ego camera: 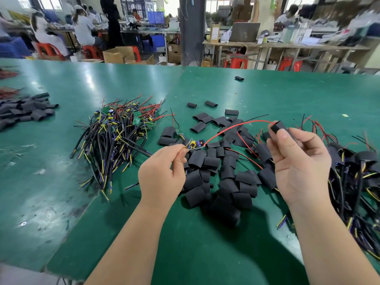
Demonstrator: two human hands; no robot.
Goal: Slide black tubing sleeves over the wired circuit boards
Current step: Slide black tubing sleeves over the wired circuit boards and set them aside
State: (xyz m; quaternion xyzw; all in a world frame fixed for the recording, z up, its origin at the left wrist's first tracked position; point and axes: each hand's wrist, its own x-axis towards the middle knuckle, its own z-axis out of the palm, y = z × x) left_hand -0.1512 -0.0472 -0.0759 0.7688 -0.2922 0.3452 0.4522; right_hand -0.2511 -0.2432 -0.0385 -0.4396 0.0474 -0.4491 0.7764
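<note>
Sleeves lie in a loose black pile at the far left of the green table. Right of them, well apart, sits a tangle of wired boards, with bare green boards on top and black, yellow and blue leads fanning toward me.

My left hand is raised just beside that tangle. Its thumb and forefinger pinch the near end of one circuit board, which points away to the right with its yellow coil showing. From the board's far end a red wire arcs up and across to my right hand. Under that arc a heap of sleeves covers the middle of the table, with a few strays beyond it.

My right hand grips a single sleeve between thumb and curled fingers, its open end facing left. The tip of the red wire sits right at that opening, but I cannot tell whether it is inside. At the far right lies a bundle of sleeved boards, leads trailing.
</note>
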